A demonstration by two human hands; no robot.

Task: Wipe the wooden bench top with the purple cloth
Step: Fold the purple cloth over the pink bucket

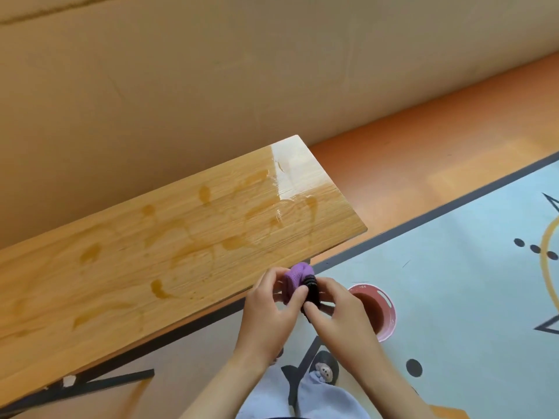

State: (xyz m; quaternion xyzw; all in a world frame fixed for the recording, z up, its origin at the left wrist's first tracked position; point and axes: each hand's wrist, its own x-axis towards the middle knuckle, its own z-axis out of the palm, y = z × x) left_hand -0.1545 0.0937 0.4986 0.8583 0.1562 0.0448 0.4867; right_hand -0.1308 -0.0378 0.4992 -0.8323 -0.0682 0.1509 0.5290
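Observation:
The wooden bench top runs from lower left to upper right, with several brownish wet smears and drops across it. Just off its near edge I hold a rolled purple cloth with a black band wound around it. My left hand grips the cloth from the left. My right hand pinches the black band on the cloth's right side. Both hands hover over the floor mat, not over the bench.
A pink cup stands on the pale blue patterned mat just right of my hands. Beyond the bench an orange floor strip meets a tan wall. Dark metal bench legs show at lower left.

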